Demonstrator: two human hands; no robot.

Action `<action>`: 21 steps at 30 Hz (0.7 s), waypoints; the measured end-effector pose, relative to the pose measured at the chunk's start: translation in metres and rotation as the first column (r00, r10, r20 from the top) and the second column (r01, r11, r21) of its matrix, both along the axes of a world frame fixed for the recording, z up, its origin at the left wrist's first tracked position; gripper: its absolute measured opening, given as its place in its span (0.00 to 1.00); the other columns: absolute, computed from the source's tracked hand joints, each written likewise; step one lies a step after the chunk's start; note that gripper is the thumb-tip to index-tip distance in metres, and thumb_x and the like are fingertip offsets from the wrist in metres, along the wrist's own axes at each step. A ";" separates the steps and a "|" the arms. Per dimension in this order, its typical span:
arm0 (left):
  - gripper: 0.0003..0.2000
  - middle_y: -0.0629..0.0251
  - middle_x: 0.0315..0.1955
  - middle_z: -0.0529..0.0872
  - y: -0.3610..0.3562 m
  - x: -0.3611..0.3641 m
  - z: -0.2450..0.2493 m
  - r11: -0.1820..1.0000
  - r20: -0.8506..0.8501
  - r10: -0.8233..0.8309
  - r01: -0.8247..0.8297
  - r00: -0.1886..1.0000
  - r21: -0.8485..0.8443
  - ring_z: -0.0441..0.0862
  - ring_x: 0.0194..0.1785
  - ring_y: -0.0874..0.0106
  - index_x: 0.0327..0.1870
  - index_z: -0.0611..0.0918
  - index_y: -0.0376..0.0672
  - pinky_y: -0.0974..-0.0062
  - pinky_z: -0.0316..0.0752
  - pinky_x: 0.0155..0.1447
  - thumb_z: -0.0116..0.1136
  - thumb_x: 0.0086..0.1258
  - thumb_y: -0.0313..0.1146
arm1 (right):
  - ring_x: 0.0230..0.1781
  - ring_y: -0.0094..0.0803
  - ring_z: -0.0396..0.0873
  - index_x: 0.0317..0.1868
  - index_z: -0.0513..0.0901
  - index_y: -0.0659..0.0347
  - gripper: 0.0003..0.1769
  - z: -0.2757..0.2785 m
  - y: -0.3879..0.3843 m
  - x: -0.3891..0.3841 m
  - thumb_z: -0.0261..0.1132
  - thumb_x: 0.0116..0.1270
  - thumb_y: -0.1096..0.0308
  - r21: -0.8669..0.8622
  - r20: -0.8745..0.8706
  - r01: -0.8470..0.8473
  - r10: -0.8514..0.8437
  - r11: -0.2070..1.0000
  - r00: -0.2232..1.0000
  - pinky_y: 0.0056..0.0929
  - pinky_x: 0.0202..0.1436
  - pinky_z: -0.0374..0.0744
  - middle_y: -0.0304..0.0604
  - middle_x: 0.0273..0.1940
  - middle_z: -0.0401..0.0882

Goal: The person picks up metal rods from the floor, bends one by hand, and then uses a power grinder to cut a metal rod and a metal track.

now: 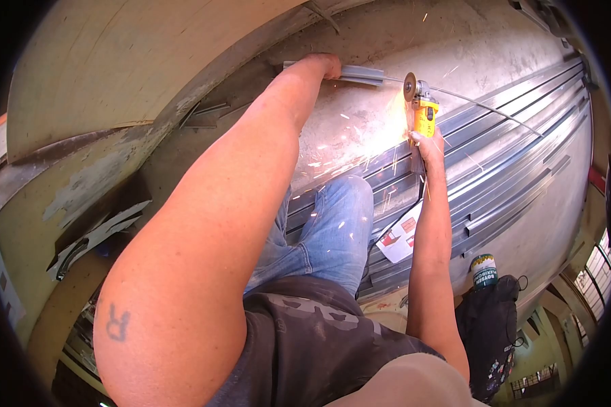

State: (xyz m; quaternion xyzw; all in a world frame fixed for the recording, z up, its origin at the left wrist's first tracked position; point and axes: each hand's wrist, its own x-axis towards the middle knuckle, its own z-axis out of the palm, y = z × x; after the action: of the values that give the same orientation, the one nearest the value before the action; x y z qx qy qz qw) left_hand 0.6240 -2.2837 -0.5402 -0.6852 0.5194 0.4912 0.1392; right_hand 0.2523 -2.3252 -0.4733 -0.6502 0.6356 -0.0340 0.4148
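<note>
My right hand (429,147) is wrapped round the body of a yellow angle grinder (424,119). The grinder's round disc (409,87) points away from me, and bright sparks (387,132) spray down and to the left from near it. At the upper middle, my left hand (327,66) grips a short grey metal channel (362,75), whose right end sticks out beyond the fingers. A thin metal rod (492,108) runs from near the channel's end, behind the grinder, toward the right. Glare hides where the disc meets metal, if it does.
Long metal channels (516,146) lie side by side on the concrete floor (448,30). A red-and-white printed sheet (400,236) lies near my right forearm. A labelled can (484,271) stands beside a black bag (489,325). A large curved panel (115,68) is at the left.
</note>
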 end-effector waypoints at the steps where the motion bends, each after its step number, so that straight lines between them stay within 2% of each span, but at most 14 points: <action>1: 0.13 0.64 0.36 0.87 0.000 0.001 -0.005 1.000 0.009 -0.002 0.002 1.000 -0.032 0.82 0.39 0.65 0.43 0.86 0.49 0.66 0.75 0.45 0.53 0.62 0.38 | 0.30 0.29 0.80 0.43 0.77 0.65 0.27 0.002 0.000 0.001 0.75 0.43 0.62 0.018 0.004 0.011 -0.011 1.000 1.000 0.29 0.35 0.78 0.42 0.33 0.82; 5: 0.13 0.64 0.36 0.87 0.001 0.001 -0.003 0.997 0.018 0.004 -0.002 1.000 -0.077 0.82 0.38 0.66 0.42 0.86 0.49 0.64 0.74 0.43 0.52 0.61 0.38 | 0.30 0.29 0.80 0.43 0.77 0.65 0.27 0.015 0.002 0.009 0.76 0.42 0.62 0.055 0.035 0.022 -0.023 0.998 0.999 0.29 0.35 0.78 0.42 0.33 0.81; 7: 0.13 0.63 0.36 0.87 -0.001 0.001 0.002 0.999 0.017 0.008 -0.008 1.000 -0.042 0.82 0.38 0.66 0.42 0.86 0.48 0.64 0.74 0.43 0.53 0.61 0.38 | 0.36 0.33 0.82 0.47 0.78 0.66 0.29 0.020 0.002 0.012 0.74 0.43 0.62 0.070 -0.060 0.034 -0.030 0.997 0.998 0.31 0.43 0.78 0.46 0.37 0.83; 12: 0.14 0.62 0.36 0.87 -0.002 0.001 0.004 1.000 -0.022 -0.004 0.004 1.000 0.018 0.82 0.38 0.66 0.42 0.86 0.48 0.64 0.73 0.43 0.54 0.59 0.39 | 0.35 0.33 0.82 0.47 0.78 0.66 0.29 0.013 0.001 0.010 0.74 0.44 0.62 0.041 -0.019 0.036 -0.035 0.999 0.999 0.31 0.42 0.79 0.45 0.36 0.83; 14: 0.15 0.60 0.43 0.88 -0.002 0.000 0.017 0.994 -0.015 0.098 -0.097 0.995 0.045 0.84 0.46 0.62 0.44 0.86 0.46 0.63 0.75 0.52 0.56 0.57 0.37 | 0.34 0.33 0.82 0.47 0.78 0.66 0.29 0.017 0.001 0.013 0.74 0.44 0.63 0.036 -0.017 0.019 -0.019 0.999 1.000 0.31 0.41 0.79 0.45 0.36 0.83; 21: 0.15 0.57 0.43 0.87 -0.003 0.000 0.016 0.998 -0.021 0.053 -0.052 0.998 0.040 0.84 0.47 0.62 0.45 0.86 0.46 0.63 0.76 0.52 0.56 0.57 0.36 | 0.34 0.33 0.81 0.46 0.78 0.66 0.28 0.016 0.000 0.014 0.75 0.43 0.63 0.039 0.004 0.022 -0.022 0.999 1.000 0.31 0.41 0.79 0.45 0.36 0.83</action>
State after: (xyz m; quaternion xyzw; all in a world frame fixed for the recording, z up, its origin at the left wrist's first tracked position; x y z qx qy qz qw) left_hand 0.6236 -2.2863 -0.5239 -0.6904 0.4929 0.5124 0.1338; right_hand 0.2659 -2.3249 -0.4568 -0.6349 0.6422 -0.0276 0.4286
